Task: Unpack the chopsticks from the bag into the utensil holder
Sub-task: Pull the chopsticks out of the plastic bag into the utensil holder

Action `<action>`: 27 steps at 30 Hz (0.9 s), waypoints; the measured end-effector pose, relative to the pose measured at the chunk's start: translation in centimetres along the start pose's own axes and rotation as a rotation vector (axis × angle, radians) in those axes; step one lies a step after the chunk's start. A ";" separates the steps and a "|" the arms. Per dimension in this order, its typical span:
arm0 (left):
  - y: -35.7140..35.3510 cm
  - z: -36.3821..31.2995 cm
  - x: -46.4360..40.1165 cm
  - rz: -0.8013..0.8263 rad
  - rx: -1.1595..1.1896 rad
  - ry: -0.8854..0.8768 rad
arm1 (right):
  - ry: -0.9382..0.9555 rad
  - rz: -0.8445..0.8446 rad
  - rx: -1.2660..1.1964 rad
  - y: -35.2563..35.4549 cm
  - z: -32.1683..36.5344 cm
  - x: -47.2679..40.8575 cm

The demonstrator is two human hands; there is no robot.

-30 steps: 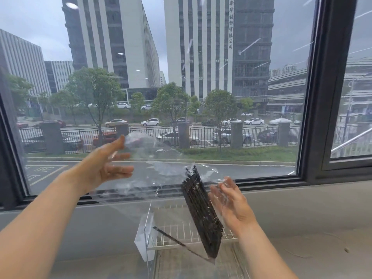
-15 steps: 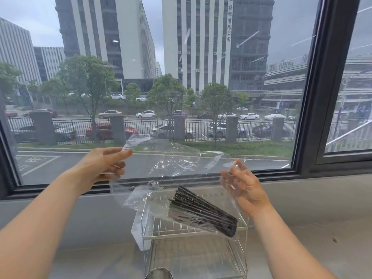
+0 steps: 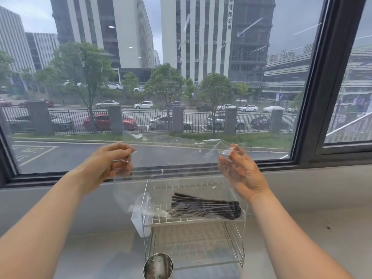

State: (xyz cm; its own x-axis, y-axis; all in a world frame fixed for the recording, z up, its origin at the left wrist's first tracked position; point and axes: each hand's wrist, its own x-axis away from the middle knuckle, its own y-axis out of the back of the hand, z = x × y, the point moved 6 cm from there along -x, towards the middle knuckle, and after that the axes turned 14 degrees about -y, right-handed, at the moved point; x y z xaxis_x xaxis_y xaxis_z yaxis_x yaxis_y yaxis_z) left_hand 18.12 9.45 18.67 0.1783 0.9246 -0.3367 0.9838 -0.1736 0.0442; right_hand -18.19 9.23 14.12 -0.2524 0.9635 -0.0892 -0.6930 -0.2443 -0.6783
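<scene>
The chopsticks (image 3: 205, 207) are a bundle of dark, slim, stiff sticks lying nearly level in the bottom of a clear plastic bag (image 3: 177, 170), which hangs in front of the upper tier of a wire dish rack (image 3: 194, 234); they look light and smooth, so they would likely slide as one mass if the bag tips, and the sound place to take them is around the thick blunt ends at the right, gathered as a bundle; the bag is thin, crinkly, glossy film, soft and prone to cling, best held by its top edge; the left hand (image 3: 112, 164) pinches that edge with curled fingers, and the right hand (image 3: 239, 170) holds the opposite edge, fingers mostly extended, though the film's glare makes it hard to tell how firmly it grips; the mouth is stretched between them; below, at the lower edge of the view, stands the utensil holder (image 3: 158, 265), a shiny metal cylinder, apparently perforated, just in front of the rack; the rack is bright chromed wire in two tiers with a white plastic piece (image 3: 138, 222) on its left side, set on a pale grey countertop (image 3: 302, 228) beneath a dark-framed window (image 3: 314, 117).
</scene>
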 end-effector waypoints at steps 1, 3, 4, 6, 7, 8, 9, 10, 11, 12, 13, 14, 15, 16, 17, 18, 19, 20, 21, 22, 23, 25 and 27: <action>0.2 0.1 -0.1 -0.019 0.017 -0.010 | -0.011 -0.023 0.015 0.4 -0.3 0.1; 0.1 0.3 -0.2 -0.033 0.038 -0.015 | -0.030 -0.065 0.043 1.3 -1.0 0.3; 0.0 0.5 -0.1 -0.045 0.038 -0.015 | -0.036 -0.081 0.056 1.7 -1.4 0.5; -0.3 1.3 0.1 -0.078 0.006 -0.023 | -0.050 -0.115 0.091 2.5 -2.3 0.7; -0.3 1.8 0.3 -0.108 -0.039 -0.029 | -0.057 -0.129 0.106 2.9 -2.7 0.9; -0.4 2.2 0.6 -0.132 -0.097 -0.038 | -0.061 -0.137 0.114 3.1 -3.1 1.0; -0.6 2.7 0.8 -0.149 -0.150 -0.048 | -0.064 -0.146 0.115 3.4 -3.5 1.1; -0.8 3.2 1.0 -0.166 -0.185 -0.057 | -0.068 -0.158 0.119 3.7 -3.8 1.2; -0.9 3.8 1.2 -0.182 -0.207 -0.062 | -0.070 -0.172 0.131 4.1 -4.1 1.3; -1.0 4.4 1.4 -0.200 -0.220 -0.061 | -0.071 -0.184 0.150 4.4 -4.3 1.5; -1.0 5.1 1.6 -0.220 -0.226 -0.054 | -0.072 -0.194 0.178 4.7 -4.4 1.6; -1.0 5.7 1.7 -0.235 -0.226 -0.042 | -0.074 -0.205 0.212 5.0 -4.5 1.6; -1.0 6.5 2.0 -0.248 -0.219 -0.024 | -0.078 -0.219 0.251 5.4 -4.6 1.7; -1.1 7.3 2.3 -0.258 -0.205 -0.010 | -0.078 -0.232 0.285 5.7 -4.6 1.9; -1.2 8.0 2.6 -0.265 -0.191 -0.001 | -0.075 -0.242 0.310 6.0 -4.5 2.0; -1.3 8.9 2.9 -0.273 -0.175 0.009 | -0.078 -0.253 0.332 6.4 -4.5 2.2; -1.4 9.7 3.3 -0.281 -0.161 0.020 | -0.082 -0.263 0.355 6.8 -4.5 2.2; -1.5 10.5 3.7 -0.290 -0.149 0.031 | -0.087 -0.272 0.378 7.1 -4.5 2.3; -1.6 11.3 4.1 -0.299 -0.144 0.043 | -0.091 -0.278 0.400 7.4 -4.6 2.5; -1.6 12.0 4.5 -0.305 -0.142 0.053 | -0.095 -0.280 0.421 7.6 -4.6 2.6; -1.7 12.8 4.8 -0.309 -0.137 0.065 | -0.099 -0.283 0.441 7.9 -4.7 2.6; -1.8 13.9 5.4 -0.310 -0.122 0.084 | -0.103 -0.288 0.478 8.3 -4.8 2.9; -2.0 14.7 5.7 -0.309 -0.106 0.090 | -0.106 -0.289 0.502 8.6 -4.9 3.0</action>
State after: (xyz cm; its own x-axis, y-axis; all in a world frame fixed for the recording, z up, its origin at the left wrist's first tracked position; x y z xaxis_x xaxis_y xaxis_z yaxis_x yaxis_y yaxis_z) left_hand 16.94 10.12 2.82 -0.1324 0.9551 -0.2649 0.9871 0.1514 0.0526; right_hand -21.60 10.56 4.39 -0.0544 0.9888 0.1389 -0.9722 -0.0207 -0.2331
